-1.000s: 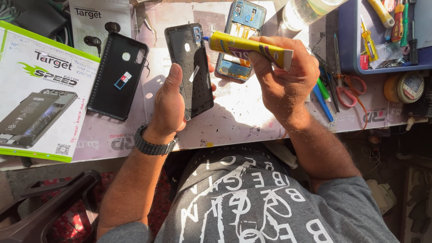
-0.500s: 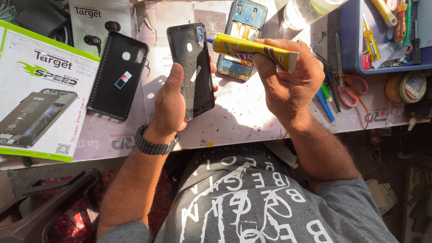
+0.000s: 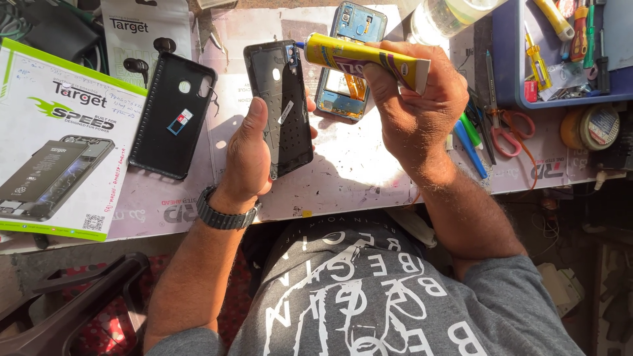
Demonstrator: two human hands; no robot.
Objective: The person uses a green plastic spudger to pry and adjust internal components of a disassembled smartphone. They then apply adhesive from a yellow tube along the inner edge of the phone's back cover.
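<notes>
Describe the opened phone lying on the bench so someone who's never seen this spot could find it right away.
Start at the white paper-covered workbench and look to its far edge, just beyond the yellow glue tube held in the right hand. There lies the blue-framed opened phone, its insides showing. Unlike the glossy black back panel in the left hand and the matte black case, it shows exposed parts.

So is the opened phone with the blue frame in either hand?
No, the opened phone lies on the table beyond the yellow tube held by the right hand.
</notes>
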